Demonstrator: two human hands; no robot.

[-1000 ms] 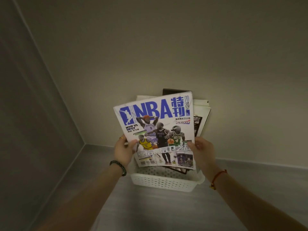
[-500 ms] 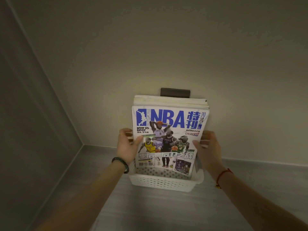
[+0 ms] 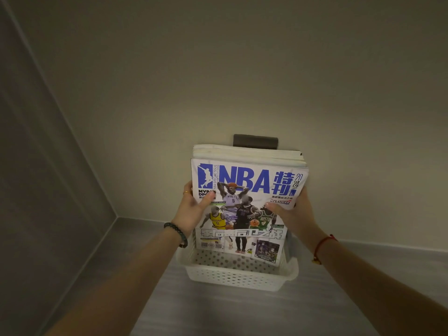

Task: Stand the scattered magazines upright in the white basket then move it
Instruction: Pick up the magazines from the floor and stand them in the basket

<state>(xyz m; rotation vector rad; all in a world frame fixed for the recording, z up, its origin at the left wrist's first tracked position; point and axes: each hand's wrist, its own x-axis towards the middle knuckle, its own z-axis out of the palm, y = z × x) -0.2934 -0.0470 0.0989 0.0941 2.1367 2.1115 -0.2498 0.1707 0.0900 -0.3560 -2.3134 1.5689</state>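
Head view is showing a white basket (image 3: 238,277) sitting on grey floor (image 3: 218,311) near the wall (image 3: 242,69), with open floor in front. Left hand (image 3: 194,209) and right hand (image 3: 294,214) are gripping the side edges of the magazines (image 3: 244,204), thumbs pressing the front cover. These are standing upright inside the basket.

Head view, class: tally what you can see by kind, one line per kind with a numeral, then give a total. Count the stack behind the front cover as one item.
NBA magazine: 1
Stack of magazines behind it (separate copies cannot be told): 1
White basket: 1
Hands: 2, left hand and right hand
Wrist bands: 2, dark bead bracelet and red cord
Total: 7
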